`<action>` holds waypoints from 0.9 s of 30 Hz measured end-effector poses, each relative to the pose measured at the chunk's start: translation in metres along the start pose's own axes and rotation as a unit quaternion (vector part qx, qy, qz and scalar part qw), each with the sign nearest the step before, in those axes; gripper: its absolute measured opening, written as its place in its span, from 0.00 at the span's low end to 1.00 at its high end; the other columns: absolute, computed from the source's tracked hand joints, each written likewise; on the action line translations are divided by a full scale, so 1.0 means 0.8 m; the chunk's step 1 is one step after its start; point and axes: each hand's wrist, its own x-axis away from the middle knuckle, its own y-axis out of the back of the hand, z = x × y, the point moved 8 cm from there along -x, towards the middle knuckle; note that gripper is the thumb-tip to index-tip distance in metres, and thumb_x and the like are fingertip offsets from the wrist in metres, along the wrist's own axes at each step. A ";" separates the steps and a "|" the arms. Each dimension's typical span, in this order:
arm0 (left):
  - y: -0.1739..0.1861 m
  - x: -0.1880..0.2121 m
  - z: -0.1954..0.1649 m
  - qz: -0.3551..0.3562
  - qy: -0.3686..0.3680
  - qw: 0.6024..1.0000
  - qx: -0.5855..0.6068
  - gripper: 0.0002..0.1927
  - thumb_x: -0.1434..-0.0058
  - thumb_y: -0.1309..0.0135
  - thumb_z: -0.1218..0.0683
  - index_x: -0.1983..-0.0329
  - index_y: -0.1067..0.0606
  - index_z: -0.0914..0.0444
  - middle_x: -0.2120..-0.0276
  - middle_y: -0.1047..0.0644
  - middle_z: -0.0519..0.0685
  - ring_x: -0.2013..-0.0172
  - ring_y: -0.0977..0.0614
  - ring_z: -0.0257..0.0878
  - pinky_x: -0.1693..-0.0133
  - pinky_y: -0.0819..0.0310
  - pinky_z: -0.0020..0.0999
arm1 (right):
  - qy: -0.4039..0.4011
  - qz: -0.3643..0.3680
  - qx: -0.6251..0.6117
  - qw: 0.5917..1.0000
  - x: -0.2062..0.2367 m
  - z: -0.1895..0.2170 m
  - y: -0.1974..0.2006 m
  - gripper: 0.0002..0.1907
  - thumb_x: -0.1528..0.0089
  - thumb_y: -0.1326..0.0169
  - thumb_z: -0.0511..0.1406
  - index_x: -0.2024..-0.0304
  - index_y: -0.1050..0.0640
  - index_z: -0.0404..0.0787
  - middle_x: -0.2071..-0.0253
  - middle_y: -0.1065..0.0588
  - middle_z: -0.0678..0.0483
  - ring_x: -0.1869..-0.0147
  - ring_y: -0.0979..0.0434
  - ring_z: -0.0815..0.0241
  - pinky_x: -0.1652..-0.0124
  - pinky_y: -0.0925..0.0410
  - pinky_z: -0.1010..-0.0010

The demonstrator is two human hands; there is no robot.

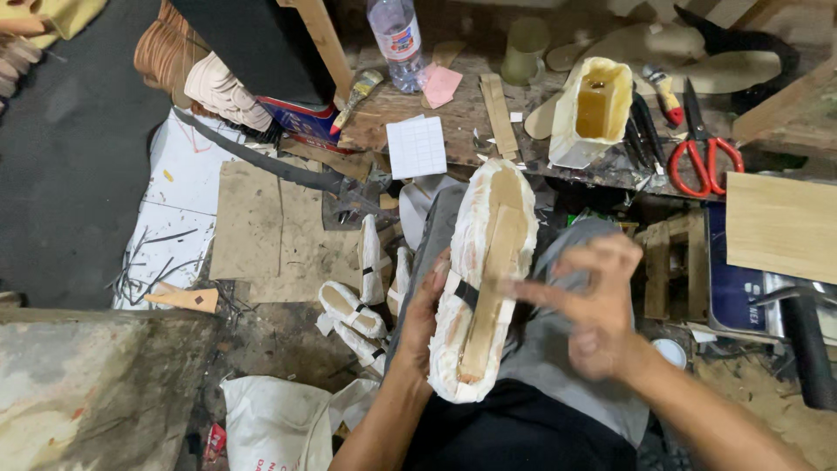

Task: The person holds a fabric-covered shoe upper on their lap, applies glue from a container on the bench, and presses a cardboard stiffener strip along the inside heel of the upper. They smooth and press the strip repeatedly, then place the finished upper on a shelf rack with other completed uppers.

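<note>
A shoe last wrapped in white material (482,279), sole side up with a tan insole strip along it, rests on my lap. My left hand (425,314) grips its left side near the heel end. My right hand (582,301) hovers at the right side of the last, blurred, its fingertips touching or nearly touching the tan strip near a black band across the middle. Nothing is visibly held in the right hand.
A cluttered wooden workbench (453,113) lies ahead with red-handled scissors (704,157), a white glue container (593,109), a plastic bottle (397,39) and a brush. Several other wrapped lasts (357,305) lie on the floor at left, beside cardboard sheets and a white sack (279,427).
</note>
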 end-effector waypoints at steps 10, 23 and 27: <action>-0.013 0.015 -0.003 0.079 -0.058 0.994 -0.055 0.41 0.37 0.39 0.43 0.30 0.41 0.69 0.40 0.27 0.58 0.41 0.22 0.45 0.39 0.28 0.41 | -0.014 0.001 0.039 0.999 -0.041 -0.013 0.037 0.36 0.26 0.74 0.56 0.47 0.16 0.49 0.57 0.33 0.51 0.44 0.41 0.50 0.41 0.51 0.52; 0.050 -0.008 0.025 0.066 -0.013 0.995 0.079 0.36 0.34 0.45 0.41 0.31 0.37 0.66 0.38 0.27 0.58 0.41 0.21 0.48 0.40 0.25 0.44 | -0.019 -0.149 -0.181 0.972 -0.044 0.020 0.127 0.27 0.23 0.67 0.52 0.42 0.21 0.46 0.45 0.29 0.56 0.42 0.33 0.61 0.39 0.39 0.68; 0.045 -0.015 0.019 0.084 -0.026 0.984 0.152 0.34 0.32 0.47 0.40 0.30 0.36 0.65 0.39 0.26 0.57 0.43 0.21 0.48 0.41 0.25 0.45 | -0.115 -0.226 -0.292 0.922 0.002 -0.012 0.123 0.25 0.21 0.54 0.42 0.26 0.35 0.34 0.33 0.33 0.52 0.44 0.30 0.61 0.43 0.34 0.67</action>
